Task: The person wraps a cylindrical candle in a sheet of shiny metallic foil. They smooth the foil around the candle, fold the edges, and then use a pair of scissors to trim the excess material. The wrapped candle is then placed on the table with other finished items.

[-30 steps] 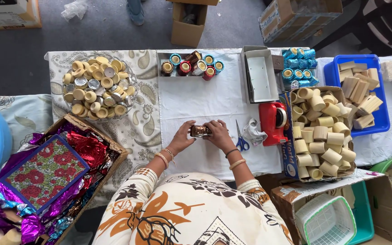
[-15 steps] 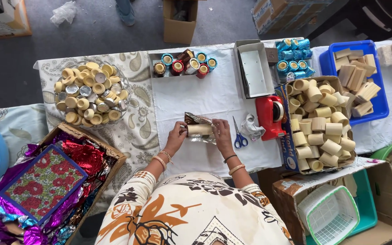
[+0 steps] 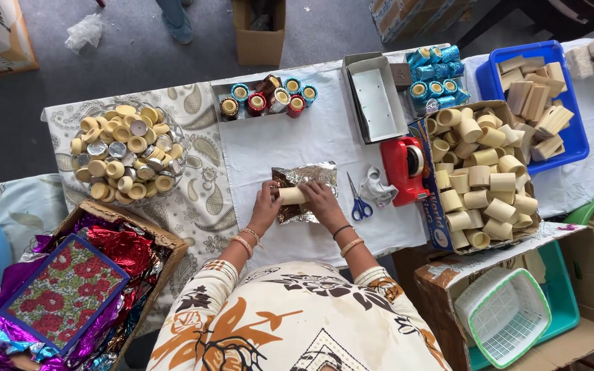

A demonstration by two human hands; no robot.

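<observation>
Head view: a pale cardboard tube [image 3: 292, 196] lies on a crinkled sheet of shiny foil [image 3: 305, 189] at the white table's [image 3: 269, 148] near edge. Left hand [image 3: 267, 204] and right hand [image 3: 322, 200] clamp its 2 ends. Blue-handled scissors [image 3: 358, 201] and a red tape dispenser [image 3: 405, 167] sit just right; a box of bare tubes [image 3: 482, 182] lies beyond.
</observation>
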